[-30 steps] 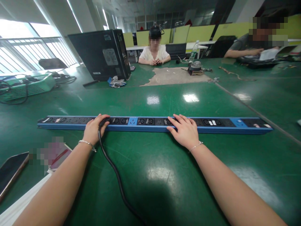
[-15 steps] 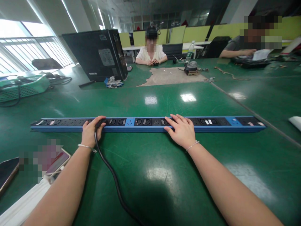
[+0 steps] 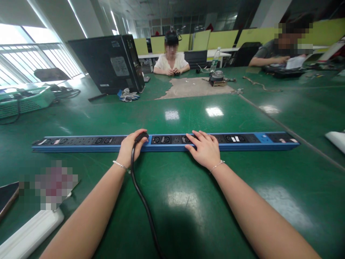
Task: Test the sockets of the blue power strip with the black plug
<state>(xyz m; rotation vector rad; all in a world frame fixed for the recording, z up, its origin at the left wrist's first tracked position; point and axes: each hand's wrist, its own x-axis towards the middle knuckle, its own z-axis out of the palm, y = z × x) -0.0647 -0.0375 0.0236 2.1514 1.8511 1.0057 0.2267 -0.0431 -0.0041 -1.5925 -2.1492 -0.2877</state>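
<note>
A long blue and black power strip lies across the green table, with rows of sockets on its top face. My left hand is closed on a black plug over the strip, just left of its middle, by a blue socket section. From that plug a black cable hangs towards me. Whether the plug sits in a socket is hidden by my fingers. Right of the middle, my right hand rests on the strip with its fingers spread, holding nothing.
Beyond the strip stand a black computer case, gloves and a green basket. A white power strip lies front left, near a phone. Two people sit across the table; a bottle stands between them.
My left hand has moved right along the strip with the plug and cable, from the left part to the blue socket section. My right hand stays at the same place on the strip.
</note>
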